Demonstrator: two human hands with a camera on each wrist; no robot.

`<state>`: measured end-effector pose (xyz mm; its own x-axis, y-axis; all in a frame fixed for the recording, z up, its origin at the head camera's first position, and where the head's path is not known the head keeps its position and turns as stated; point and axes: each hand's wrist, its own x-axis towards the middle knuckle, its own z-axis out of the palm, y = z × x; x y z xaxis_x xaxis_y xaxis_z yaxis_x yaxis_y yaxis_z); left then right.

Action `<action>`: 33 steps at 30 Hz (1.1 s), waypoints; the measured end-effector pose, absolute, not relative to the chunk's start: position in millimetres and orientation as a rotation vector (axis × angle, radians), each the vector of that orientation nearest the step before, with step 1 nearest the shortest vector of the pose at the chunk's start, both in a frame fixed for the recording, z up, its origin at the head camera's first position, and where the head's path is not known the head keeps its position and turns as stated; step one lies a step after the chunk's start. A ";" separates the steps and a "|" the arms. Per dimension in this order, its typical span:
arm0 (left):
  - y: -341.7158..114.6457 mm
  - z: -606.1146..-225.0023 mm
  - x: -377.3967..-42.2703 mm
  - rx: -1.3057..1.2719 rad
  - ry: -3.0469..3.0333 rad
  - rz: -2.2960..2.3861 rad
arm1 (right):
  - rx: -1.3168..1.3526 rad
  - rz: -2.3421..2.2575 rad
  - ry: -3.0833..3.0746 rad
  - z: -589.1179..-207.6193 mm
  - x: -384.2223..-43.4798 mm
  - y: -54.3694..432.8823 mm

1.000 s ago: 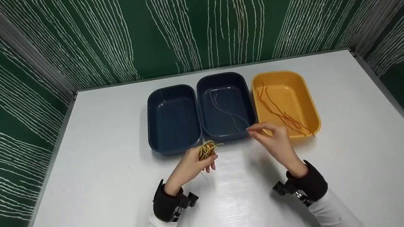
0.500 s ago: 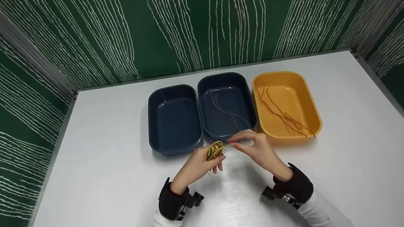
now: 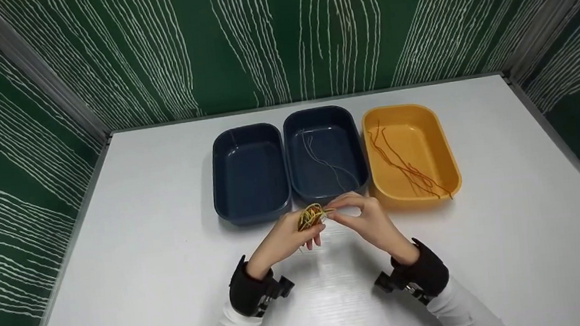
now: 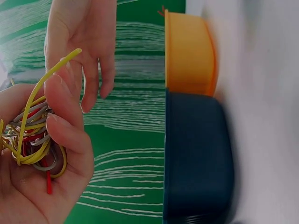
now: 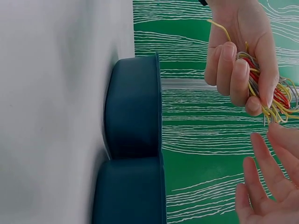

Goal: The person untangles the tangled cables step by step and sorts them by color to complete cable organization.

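Observation:
My left hand (image 3: pixel 289 240) holds a tangled bundle of thin yellow, grey and red wires (image 3: pixel 310 216), with its fingers curled round it. A yellow wire end (image 4: pixel 51 72) sticks out above the fingertips in the left wrist view. My right hand (image 3: pixel 367 222) is at the bundle's right side. Its thumb and index finger meet at the loose strands, and they seem to pinch a wire end (image 5: pixel 273 121); its colour is hard to tell. The other right fingers (image 5: pixel 254 179) are spread apart from the bundle. Both hands are above the table, just in front of the trays.
A dark blue tray (image 3: pixel 255 217) stands at the left. Beside it, the middle dark blue tray (image 3: pixel 322 109) contains thin grey wires (image 3: pixel 321 160). At the right, a yellow tray (image 3: pixel 453 168) contains several red wires (image 3: pixel 402 165), one end over its front rim. White table (image 3: pixel 144 251) surrounds them.
My right hand has moved left and down from the middle tray's front right corner to the bundle. The left hand has shifted slightly right, still holding the wires.

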<state>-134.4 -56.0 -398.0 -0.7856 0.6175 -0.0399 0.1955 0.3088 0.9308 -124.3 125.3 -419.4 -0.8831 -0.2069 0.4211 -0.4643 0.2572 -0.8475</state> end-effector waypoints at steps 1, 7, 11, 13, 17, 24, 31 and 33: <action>-55.9 -398.2 -134.4 0.723 2.190 1.474 | 0.635 1.669 -2.298 -420.7 -124.5 125.4; -55.6 -400.2 -134.5 0.721 2.184 1.474 | 0.635 1.642 -2.318 -442.6 -131.6 129.7; -54.7 -402.6 -134.7 0.729 2.170 1.482 | 0.616 1.613 -2.345 -447.8 -133.1 130.7; -54.0 -404.2 -135.0 0.739 2.165 1.486 | 0.619 1.609 -2.344 -441.8 -130.5 129.2; -52.5 -407.1 -135.7 0.753 2.148 1.502 | 0.640 1.594 -2.341 -425.6 -123.2 125.8; -51.7 -408.1 -136.6 0.770 2.122 1.509 | 0.676 1.590 -2.335 -427.9 -123.8 126.9; -51.9 -407.6 -137.7 0.789 2.085 1.509 | 0.691 1.618 -2.289 -452.4 -132.7 132.6; -52.0 -407.7 -137.9 0.784 2.078 1.507 | 0.717 1.615 -2.265 -454.4 -133.4 133.3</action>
